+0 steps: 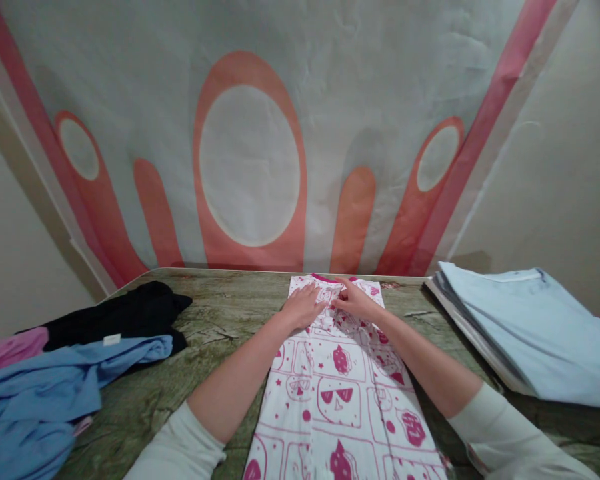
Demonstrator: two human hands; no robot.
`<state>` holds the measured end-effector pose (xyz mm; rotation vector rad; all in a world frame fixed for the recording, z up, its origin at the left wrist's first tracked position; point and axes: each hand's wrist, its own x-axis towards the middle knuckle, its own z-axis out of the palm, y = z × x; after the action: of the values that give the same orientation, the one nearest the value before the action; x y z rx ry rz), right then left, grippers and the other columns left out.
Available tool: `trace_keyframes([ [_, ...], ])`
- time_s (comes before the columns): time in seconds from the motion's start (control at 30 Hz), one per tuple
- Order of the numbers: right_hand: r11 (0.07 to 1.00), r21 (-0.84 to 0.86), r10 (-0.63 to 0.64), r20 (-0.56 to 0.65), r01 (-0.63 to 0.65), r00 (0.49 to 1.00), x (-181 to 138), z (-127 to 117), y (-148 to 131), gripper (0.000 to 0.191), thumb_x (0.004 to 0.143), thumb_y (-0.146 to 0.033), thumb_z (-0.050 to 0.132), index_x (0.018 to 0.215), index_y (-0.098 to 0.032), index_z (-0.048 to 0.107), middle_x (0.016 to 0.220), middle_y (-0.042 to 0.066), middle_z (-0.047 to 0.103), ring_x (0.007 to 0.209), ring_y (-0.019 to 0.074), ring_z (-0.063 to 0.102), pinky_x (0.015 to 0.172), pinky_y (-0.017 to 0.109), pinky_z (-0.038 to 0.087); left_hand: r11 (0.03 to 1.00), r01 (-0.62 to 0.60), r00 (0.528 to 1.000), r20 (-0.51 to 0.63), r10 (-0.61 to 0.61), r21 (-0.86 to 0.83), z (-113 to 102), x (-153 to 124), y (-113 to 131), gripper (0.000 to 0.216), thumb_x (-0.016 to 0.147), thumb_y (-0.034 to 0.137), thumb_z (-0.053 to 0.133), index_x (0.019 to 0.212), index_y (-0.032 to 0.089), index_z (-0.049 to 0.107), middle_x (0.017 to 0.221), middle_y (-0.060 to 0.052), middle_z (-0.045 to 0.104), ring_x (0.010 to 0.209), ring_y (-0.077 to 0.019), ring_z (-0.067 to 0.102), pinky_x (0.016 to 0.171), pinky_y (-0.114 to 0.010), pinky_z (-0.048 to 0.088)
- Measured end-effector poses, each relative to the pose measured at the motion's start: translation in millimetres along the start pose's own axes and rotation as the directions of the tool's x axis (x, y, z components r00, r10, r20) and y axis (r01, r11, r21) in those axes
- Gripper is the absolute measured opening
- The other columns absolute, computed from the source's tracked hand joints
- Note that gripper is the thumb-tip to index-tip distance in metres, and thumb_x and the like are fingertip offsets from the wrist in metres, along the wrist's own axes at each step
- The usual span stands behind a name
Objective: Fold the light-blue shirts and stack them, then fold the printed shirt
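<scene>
A white shirt (337,400) with a magenta cartoon print lies lengthwise in front of me, its sides folded inward into a long strip and its magenta neckband at the far end. Just below the neckband, my left hand (305,307) lies flat on the cloth with fingers stretched out. My right hand (357,301) rests beside it on the right, thumb and forefinger apart against the wrinkled fabric. Some cloth under both hands is hidden.
On the left lie a crumpled blue garment (35,387), a black one (125,313) and a pink one (15,350). A stack of folded clothes with a light blue top (535,327) sits right. Behind the wood-patterned table (215,347) hangs a printed backdrop (325,100).
</scene>
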<state>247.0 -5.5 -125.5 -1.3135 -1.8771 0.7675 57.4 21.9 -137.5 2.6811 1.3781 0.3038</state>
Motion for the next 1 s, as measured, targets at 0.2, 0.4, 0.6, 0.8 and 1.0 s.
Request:
trace_keyframes([
  [0.2,0.987,-0.159,-0.023,-0.018,0.019,1.0,-1.1,-1.4,-5.9,0.052,0.066,-0.011,0.056,0.118,-0.016,0.047,0.06,-0.005,0.056,0.055,0.0106,0.05,0.05,0.019,0.034,0.998,-0.011,1.0,0.017,0.01,0.061,-2.1,-2.5,0.1,0.066,0.087,0.058,0.025,0.138,0.015,0.027,0.145,-0.011,0.024,0.134,-0.0247,0.018,0.106,-0.039,0.016],
  [0.4,0.935,-0.351,-0.072,-0.04,0.054,0.997,-8.4,-32.9,-4.7,0.025,0.073,-0.013,0.049,0.094,-0.016,0.062,0.075,0.002,0.065,0.067,0.0141,0.056,0.06,0.023,0.039,0.996,-0.053,0.998,-0.03,0.055,0.066,-8.6,-4.7,3.8,0.06,0.087,0.054,0.033,0.133,0.015,0.035,0.141,-0.012,0.032,0.13,-0.0253,0.025,0.104,-0.039,0.02],
  [0.6,0.852,-0.47,-0.183,0.142,0.229,0.973,-48.9,-29.6,-3.1,0.024,0.083,-0.021,0.043,0.094,-0.017,0.064,0.098,0.008,0.065,0.092,0.0194,0.057,0.082,0.031,0.042,0.976,-0.213,0.977,-0.005,0.213,0.044,-12.4,-4.1,24.5,0.042,0.094,0.035,0.02,0.119,0.019,0.05,0.127,-0.007,0.051,0.118,-0.0194,0.043,0.101,-0.034,0.026],
  [0.8,0.792,-0.547,-0.12,0.296,0.272,0.947,-81.5,-10.3,-3.7,0.059,0.089,-0.05,0.033,0.139,-0.019,0.029,0.145,0.009,0.027,0.133,0.0265,0.019,0.106,0.045,0.017,0.97,-0.234,0.97,0.083,0.229,0.063,-10.1,-12.2,35.0,0.053,0.093,0.045,0.019,0.138,0.017,0.027,0.145,-0.008,0.026,0.133,-0.0217,0.021,0.105,-0.037,0.017],
  [1.0,0.886,-0.392,-0.109,0.343,0.248,0.933,-71.9,-24.6,1.4,0.059,0.091,-0.051,0.024,0.138,-0.017,0.032,0.144,0.008,0.028,0.133,0.0221,0.023,0.108,0.04,0.019,0.979,-0.194,0.974,0.126,0.186,0.055,-10.7,-13.2,36.1,0.059,0.092,0.053,0.012,0.14,0.022,0.021,0.147,-0.006,0.019,0.135,-0.0216,0.014,0.106,-0.04,0.011],
])
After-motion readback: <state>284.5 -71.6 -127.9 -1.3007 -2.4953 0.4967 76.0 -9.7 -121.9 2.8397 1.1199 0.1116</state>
